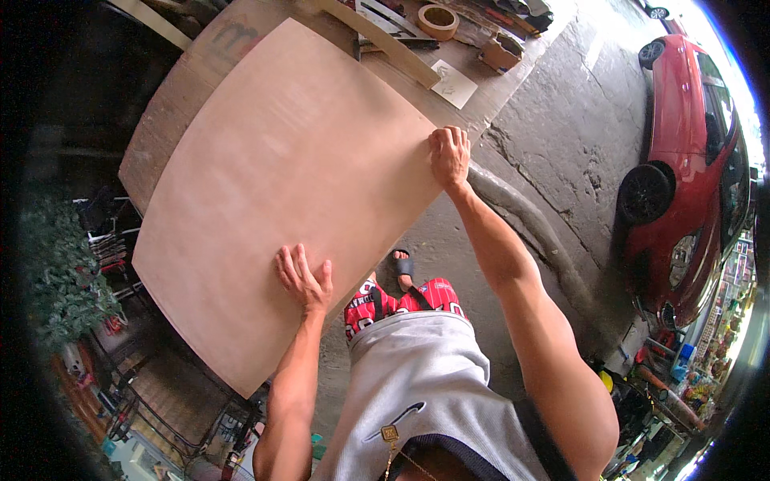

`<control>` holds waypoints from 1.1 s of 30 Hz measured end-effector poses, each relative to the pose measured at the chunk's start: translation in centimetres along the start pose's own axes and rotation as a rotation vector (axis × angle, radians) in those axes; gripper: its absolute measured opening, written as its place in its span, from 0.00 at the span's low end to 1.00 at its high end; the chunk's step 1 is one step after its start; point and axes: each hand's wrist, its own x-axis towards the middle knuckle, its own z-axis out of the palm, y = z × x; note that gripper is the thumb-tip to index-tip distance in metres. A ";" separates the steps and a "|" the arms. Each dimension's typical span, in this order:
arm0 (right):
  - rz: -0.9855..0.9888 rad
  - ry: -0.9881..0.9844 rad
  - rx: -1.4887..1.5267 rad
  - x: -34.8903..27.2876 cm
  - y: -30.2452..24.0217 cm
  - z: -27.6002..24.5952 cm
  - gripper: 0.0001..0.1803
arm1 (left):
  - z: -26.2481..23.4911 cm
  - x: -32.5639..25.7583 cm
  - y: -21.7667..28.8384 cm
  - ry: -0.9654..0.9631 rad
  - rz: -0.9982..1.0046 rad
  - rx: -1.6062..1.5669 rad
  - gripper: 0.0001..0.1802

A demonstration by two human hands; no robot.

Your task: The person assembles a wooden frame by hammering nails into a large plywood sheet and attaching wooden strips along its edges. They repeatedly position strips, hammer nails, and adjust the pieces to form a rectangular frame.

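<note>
Concrete floor [553,120], red car [678,112] well right of wooden table [172,120]. Large tan board [265,184] on table, jutting past near edge. Wood strip [385,48] on table, just beyond board's far edge. 2 bare hands at board: left hand [303,280] flat near near edge, fingers spread; right hand [449,158] at right corner, fingers bent, cannot tell if gripping. Toward table's right edge: small box [503,52], white card [454,84], tape roll [439,34].
</note>
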 end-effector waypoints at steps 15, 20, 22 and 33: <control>0.078 -0.046 0.016 0.0 -1.2 -1.6 0.08 | -2.0 -0.1 0.3 -0.079 -0.005 0.066 0.36; 0.070 -0.039 0.016 -0.1 -1.0 -1.3 0.07 | -1.8 -0.1 0.2 -0.067 -0.001 0.062 0.36; 0.070 -0.027 0.024 -0.1 -0.9 -1.2 0.07 | -1.7 -0.2 0.2 -0.068 -0.006 0.059 0.37; 0.096 -0.053 0.015 0.0 -1.0 -1.5 0.09 | -1.7 -0.2 0.2 -0.089 -0.013 0.059 0.37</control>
